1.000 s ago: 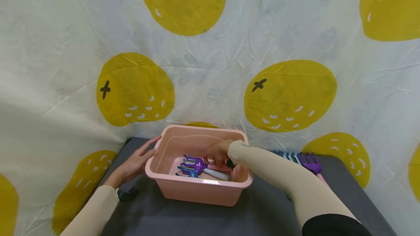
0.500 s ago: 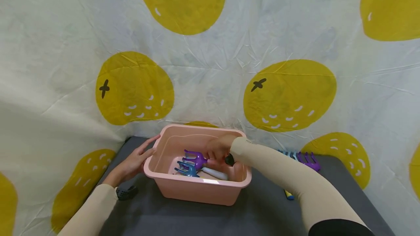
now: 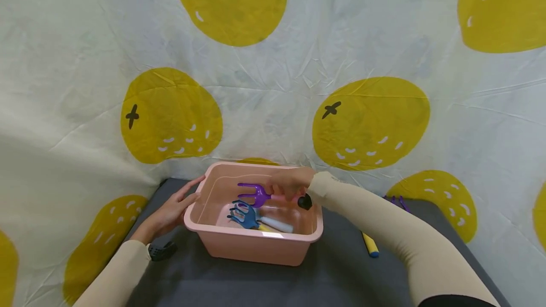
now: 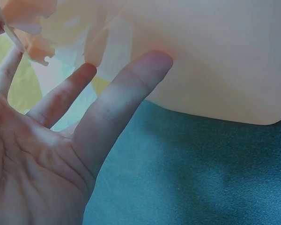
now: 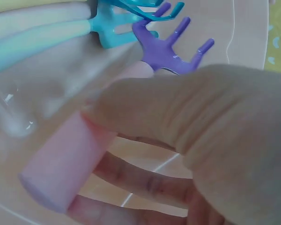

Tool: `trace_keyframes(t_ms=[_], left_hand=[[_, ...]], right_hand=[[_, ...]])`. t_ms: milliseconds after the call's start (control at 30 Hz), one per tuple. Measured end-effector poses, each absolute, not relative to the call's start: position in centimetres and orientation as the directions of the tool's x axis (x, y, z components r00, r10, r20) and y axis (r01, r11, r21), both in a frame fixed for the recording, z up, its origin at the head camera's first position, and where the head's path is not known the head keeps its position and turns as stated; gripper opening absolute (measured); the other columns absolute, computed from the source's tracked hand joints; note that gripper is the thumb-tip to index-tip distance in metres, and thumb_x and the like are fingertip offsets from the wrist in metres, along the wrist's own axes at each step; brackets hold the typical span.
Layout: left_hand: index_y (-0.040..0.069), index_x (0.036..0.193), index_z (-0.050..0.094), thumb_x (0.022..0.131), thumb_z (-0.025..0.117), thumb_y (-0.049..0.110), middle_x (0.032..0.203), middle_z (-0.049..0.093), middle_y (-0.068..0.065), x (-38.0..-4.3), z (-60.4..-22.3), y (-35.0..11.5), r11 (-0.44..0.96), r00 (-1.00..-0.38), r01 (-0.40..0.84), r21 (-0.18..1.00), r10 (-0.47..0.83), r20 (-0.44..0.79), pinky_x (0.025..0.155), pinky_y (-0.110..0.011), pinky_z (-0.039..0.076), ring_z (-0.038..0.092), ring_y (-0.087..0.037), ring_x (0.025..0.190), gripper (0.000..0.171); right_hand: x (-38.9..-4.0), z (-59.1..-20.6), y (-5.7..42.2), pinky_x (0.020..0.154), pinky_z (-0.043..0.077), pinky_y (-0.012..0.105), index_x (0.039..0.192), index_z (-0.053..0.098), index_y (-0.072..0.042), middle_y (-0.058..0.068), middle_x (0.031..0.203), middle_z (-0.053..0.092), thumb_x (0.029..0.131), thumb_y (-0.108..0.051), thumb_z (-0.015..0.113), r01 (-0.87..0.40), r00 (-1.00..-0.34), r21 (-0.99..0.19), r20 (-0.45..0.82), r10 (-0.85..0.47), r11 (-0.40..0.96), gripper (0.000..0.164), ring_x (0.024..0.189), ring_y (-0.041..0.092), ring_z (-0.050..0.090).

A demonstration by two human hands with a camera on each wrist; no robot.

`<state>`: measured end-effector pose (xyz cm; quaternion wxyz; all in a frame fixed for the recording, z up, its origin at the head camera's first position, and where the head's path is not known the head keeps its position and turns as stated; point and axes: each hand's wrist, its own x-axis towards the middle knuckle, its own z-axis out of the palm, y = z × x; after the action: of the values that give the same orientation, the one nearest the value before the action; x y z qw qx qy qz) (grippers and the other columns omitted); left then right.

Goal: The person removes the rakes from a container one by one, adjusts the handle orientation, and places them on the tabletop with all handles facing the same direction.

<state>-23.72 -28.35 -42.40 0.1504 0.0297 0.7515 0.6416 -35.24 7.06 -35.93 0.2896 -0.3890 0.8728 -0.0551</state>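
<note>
In the head view, my right hand (image 3: 292, 181) grips the pink handle of a purple-tined garden hand rake (image 3: 259, 195) inside a pink plastic basin (image 3: 251, 246). The right wrist view has thumb and fingers around that pink handle (image 5: 68, 161), its purple tines (image 5: 161, 51) pointing away. Below it in the basin lie several other hand rakes, among them a dark blue one (image 3: 245, 217) and one with a pale handle (image 3: 277, 224). My left hand (image 3: 169, 212) rests on the basin's left rim, its fingers and thumb (image 4: 126, 93) extended along the wall.
The basin stands on a dark grey table (image 3: 239, 283). Right of it, a yellow handle (image 3: 370, 244) with a blue end shows under my right forearm. Purple tines (image 3: 401, 203) lie farther right, partly covered by the sleeve. A fruit-print curtain (image 3: 273, 127) hangs behind.
My right hand has risen slightly with the purple hand rake, drawing it away from the blue one. Moving the forearm has uncovered the yellow handle on the table. The left hand stays at the rim.
</note>
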Motion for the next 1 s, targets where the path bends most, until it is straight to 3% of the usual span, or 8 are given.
trace_keyframes(t_ms=[67, 133, 300, 400, 467, 633, 767, 1000], left_hand=[[0.040, 0.164, 0.019, 0.106, 0.056, 0.041, 0.164, 0.024, -0.025, -23.7, -42.4, -28.3, 0.174, -0.953, -0.146, 0.974, 0.239, -0.186, 0.080, -0.058, 0.059, 0.056, -0.052, 0.125, 0.069], [0.040, 0.164, 0.019, 0.106, 0.056, 0.041, 0.164, 0.024, -0.025, -23.7, -42.4, -28.3, 0.171, -0.952, -0.144, 0.975, 0.246, -0.184, 0.081, -0.058, 0.059, 0.057, -0.052, 0.124, 0.068], [0.040, 0.164, 0.019, 0.107, 0.054, 0.040, 0.163, 0.025, -0.027, -23.5, -42.5, -28.4, 0.160, -0.949, -0.143, 0.977, 0.257, -0.181, 0.080, -0.059, 0.059, 0.059, -0.049, 0.122, 0.066], [0.040, 0.164, 0.019, 0.107, 0.054, 0.040, 0.164, 0.024, -0.025, -23.4, -42.5, -28.3, 0.158, -0.950, -0.145, 0.977, 0.252, -0.182, 0.080, -0.059, 0.059, 0.057, -0.050, 0.124, 0.066], [0.040, 0.164, 0.019, 0.107, 0.055, 0.041, 0.165, 0.022, -0.024, -23.4, -42.5, -28.3, 0.162, -0.952, -0.148, 0.976, 0.246, -0.185, 0.081, -0.058, 0.059, 0.055, -0.051, 0.125, 0.067], [0.041, 0.164, 0.019, 0.107, 0.055, 0.042, 0.166, 0.019, -0.021, -23.5, -42.4, -28.2, 0.178, -0.954, -0.147, 0.973, 0.235, -0.187, 0.082, -0.058, 0.059, 0.055, -0.051, 0.126, 0.067], [0.041, 0.164, 0.019, 0.107, 0.054, 0.042, 0.167, 0.019, -0.021, -23.5, -42.4, -28.2, 0.182, -0.955, -0.136, 0.974, 0.237, -0.178, 0.082, -0.058, 0.059, 0.055, -0.051, 0.125, 0.066], [0.040, 0.164, 0.019, 0.107, 0.054, 0.042, 0.166, 0.019, -0.021, -23.5, -42.6, -28.3, 0.182, -0.957, -0.136, 0.974, 0.229, -0.177, 0.081, -0.058, 0.059, 0.057, -0.051, 0.123, 0.067]], right_hand=[[-35.2, -35.9, 7.1, 0.047, 0.039, 0.019, 0.119, 0.063, -0.011, 0.011, 0.105, 0.060, 0.077, 0.018, 0.070, -0.782, -0.493, -0.195, -0.389, -0.778, 0.592, 0.052, 0.077, 0.013, 0.052], [-35.0, -36.0, 7.1, 0.047, 0.041, 0.021, 0.117, 0.064, -0.011, 0.008, 0.102, 0.062, 0.075, 0.016, 0.072, -0.817, -0.495, -0.129, -0.342, -0.799, 0.561, 0.051, 0.079, 0.015, 0.054], [-34.0, -35.8, 7.0, 0.050, 0.042, 0.026, 0.114, 0.066, -0.019, -0.003, 0.085, 0.057, 0.080, 0.007, 0.076, -0.796, -0.583, -0.014, -0.251, -0.773, 0.605, 0.044, 0.070, 0.016, 0.053], [-33.6, -35.6, 7.0, 0.050, 0.042, 0.026, 0.117, 0.064, -0.023, -0.002, 0.087, 0.060, 0.087, 0.004, 0.074, -0.753, -0.634, -0.041, -0.221, -0.741, 0.657, 0.041, 0.067, 0.017, 0.055], [-33.5, -35.2, 7.0, 0.048, 0.044, 0.025, 0.132, 0.059, -0.031, 0.001, 0.096, 0.064, 0.089, 0.004, 0.073, -0.735, -0.646, -0.091, -0.207, -0.735, 0.672, 0.057, 0.068, 0.018, 0.057], [-33.5, -34.2, 7.4, 0.049, 0.042, 0.024, 0.149, 0.047, -0.034, 0.006, 0.110, 0.066, 0.087, 0.005, 0.076, -0.775, -0.599, -0.134, -0.155, -0.786, 0.618, 0.078, 0.071, 0.019, 0.055], [-33.3, -33.1, 8.3, 0.054, 0.044, 0.024, 0.132, 0.061, -0.016, 0.009, 0.101, 0.066, 0.086, 0.003, 0.078, -0.794, -0.574, -0.148, -0.138, -0.807, 0.590, 0.053, 0.074, 0.019, 0.053], [-32.8, -30.9, 10.9, 0.063, 0.054, 0.028, 0.127, 0.062, -0.011, 0.006, 0.096, 0.066, 0.085, -0.001, 0.080, -0.789, -0.561, -0.240, -0.095, -0.822, 0.566, 0.046, 0.082, 0.023, 0.059]])
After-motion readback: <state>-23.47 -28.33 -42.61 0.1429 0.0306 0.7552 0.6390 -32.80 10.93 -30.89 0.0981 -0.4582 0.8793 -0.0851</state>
